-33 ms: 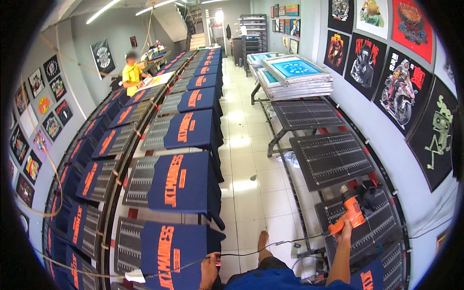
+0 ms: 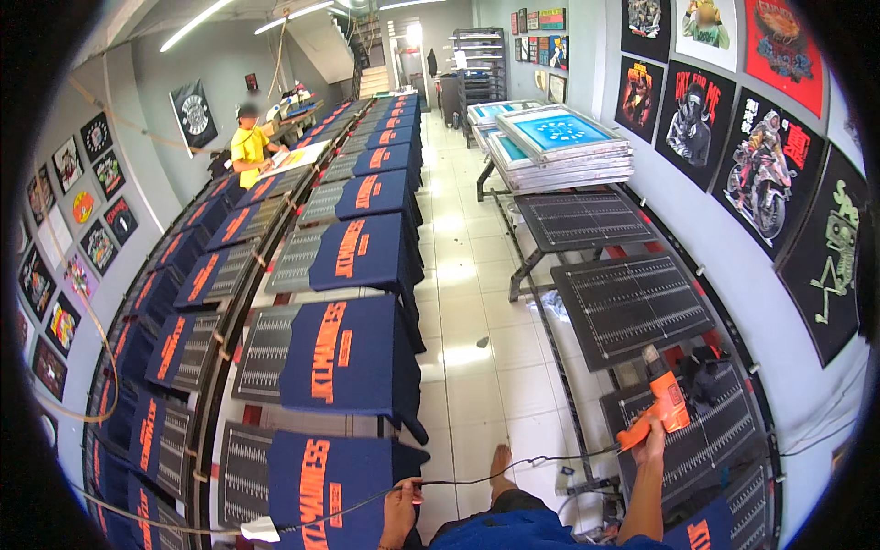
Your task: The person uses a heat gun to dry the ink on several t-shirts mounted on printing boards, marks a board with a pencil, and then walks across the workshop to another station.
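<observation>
My right hand (image 2: 649, 442) is wrapped round the grip of an orange heat gun (image 2: 667, 403), its metal nozzle pointing away from me. Beneath the gun lies a black ruled printing board (image 2: 715, 435). A thin black cable (image 2: 513, 466) runs left from the heat gun's handle and passes my left hand (image 2: 400, 513). The left fingers are closed on that cable, beside the hem of the nearest navy T-shirt (image 2: 367, 467), which carries orange lettering. Further left, the cable meets a white block-shaped piece (image 2: 259, 528) at the lower edge.
Navy shirts lie on boards along two long tables to my left. A person in yellow (image 2: 247, 147) stands beyond them at a pale framed panel (image 2: 293, 158). Stacked screen frames (image 2: 564, 151) sit on the right-hand rack. A tiled aisle (image 2: 463, 312) runs between, with a dark scrap (image 2: 482, 342) on it.
The view has shifted very slightly, with the near shirts sitting a little lower. Both hands keep their hold on the heat gun and the cable.
</observation>
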Tool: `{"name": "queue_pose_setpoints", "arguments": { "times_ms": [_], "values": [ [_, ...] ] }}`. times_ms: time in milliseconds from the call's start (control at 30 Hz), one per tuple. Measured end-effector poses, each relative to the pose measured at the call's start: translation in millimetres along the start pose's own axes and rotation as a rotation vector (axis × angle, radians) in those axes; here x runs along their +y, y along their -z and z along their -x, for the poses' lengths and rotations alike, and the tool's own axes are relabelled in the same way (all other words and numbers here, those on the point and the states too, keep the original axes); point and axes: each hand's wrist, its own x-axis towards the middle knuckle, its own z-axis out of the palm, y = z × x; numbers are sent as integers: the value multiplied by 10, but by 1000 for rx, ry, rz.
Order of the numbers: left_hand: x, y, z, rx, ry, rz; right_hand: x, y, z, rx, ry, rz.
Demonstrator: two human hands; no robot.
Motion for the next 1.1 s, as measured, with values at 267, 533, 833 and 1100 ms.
{"name": "queue_pose_setpoints", "arguments": {
  "times_ms": [267,533,833,1100],
  "values": [
    [1606,-1061,-2421,-217,-243,-6,728,-2457,-1295,-661,-333,-269],
    [3064,-1597,-4347,-173,-394,164,1302,-4499,-2776,-1069,-250,331],
    [4000,-966,-6680,-258,-683,-291,1819,-6564,-4710,-1072,-34,685],
    [5056,616,-7671,739,-1255,973,1986,-8162,-6338,-1024,-74,734]
  ]
}}
